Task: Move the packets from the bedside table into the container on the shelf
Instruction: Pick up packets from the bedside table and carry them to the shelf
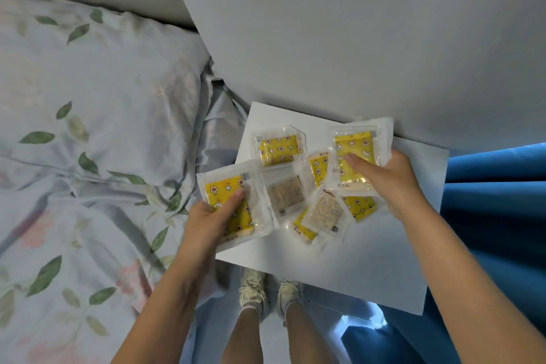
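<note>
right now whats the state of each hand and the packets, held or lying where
left hand: grips one yellow packet, thumb on top
right hand: grips another yellow packet, thumb on top
loose packets: lying flat on the bedside table, some overlapping, two printed side down
bedside table: white top, packets not yet cleared
container and shelf: not in view

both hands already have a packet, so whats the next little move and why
Probably lift both hands clear and turn toward the shelf. The left hand grips one yellow packet at the table's left edge, and the right hand grips another packet. Several loose packets lie on the white bedside table, but neither hand is free. The container is not in view.
</note>
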